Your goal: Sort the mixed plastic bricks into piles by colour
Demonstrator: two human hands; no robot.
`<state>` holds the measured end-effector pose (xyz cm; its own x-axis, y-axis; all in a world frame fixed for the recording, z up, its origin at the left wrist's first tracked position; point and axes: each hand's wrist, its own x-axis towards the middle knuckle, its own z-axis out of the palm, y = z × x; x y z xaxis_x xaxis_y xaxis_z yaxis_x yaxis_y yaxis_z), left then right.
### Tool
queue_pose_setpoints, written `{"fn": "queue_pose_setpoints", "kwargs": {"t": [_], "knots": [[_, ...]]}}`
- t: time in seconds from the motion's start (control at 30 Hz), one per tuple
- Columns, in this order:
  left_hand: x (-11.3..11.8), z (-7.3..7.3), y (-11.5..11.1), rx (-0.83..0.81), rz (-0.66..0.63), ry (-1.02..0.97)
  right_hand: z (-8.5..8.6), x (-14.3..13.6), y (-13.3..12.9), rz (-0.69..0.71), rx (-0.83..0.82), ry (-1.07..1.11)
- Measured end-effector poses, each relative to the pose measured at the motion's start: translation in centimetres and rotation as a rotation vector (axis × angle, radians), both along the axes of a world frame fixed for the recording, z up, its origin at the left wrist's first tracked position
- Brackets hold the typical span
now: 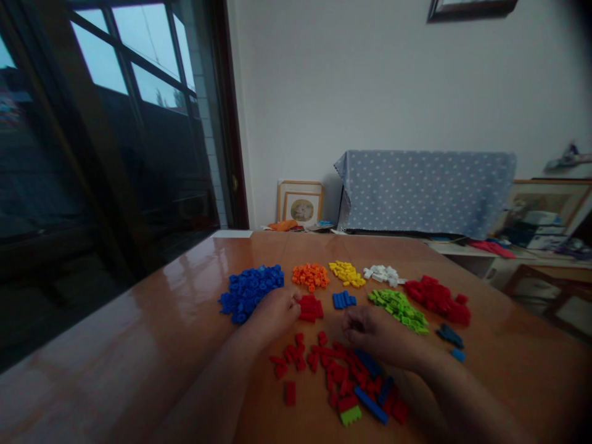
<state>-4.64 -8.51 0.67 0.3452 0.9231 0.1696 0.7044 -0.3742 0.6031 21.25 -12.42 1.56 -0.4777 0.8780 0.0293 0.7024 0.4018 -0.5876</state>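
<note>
- Where the left hand rests, its fingertips touch a small stack of red bricks; whether they pinch one, I cannot tell.
- The right hand lies curled, knuckles up, over the unsorted heap, mostly red with some blue; its grasp is hidden.
- Beyond lie separate single-colour piles, seemingly sorted: blue pile, orange pile, yellow pile, white pile, green pile, large red pile.
- All sit on a glossy wooden table.
</note>
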Motion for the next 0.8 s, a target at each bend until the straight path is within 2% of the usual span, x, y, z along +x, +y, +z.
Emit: {"fn": "queue_pose_setpoints", "kwargs": {"t": [0.2, 0.43, 0.6, 0.8], "knots": [[0.7, 0.1, -1.5, -0.099, -0.145, -0.005, -0.4, -1.2, -0.9, 0.044, -0.043, -0.085], [0.3, 0.8, -1.5, -0.108, -0.153, -0.008, -1.1, -3.1, -1.1, 0.028, 0.052, -0.217], [0.0, 1.2, -1.5, -0.165, -0.170, -0.070, -1.2, -2.7, -0.5, -0.025, 0.054, -0.137], [0.9, 1.1, -1.8, -0.259, -0.232, -0.149, -1.4, -2.8, -0.2, -0.081, 0.122, -0.031]]}}
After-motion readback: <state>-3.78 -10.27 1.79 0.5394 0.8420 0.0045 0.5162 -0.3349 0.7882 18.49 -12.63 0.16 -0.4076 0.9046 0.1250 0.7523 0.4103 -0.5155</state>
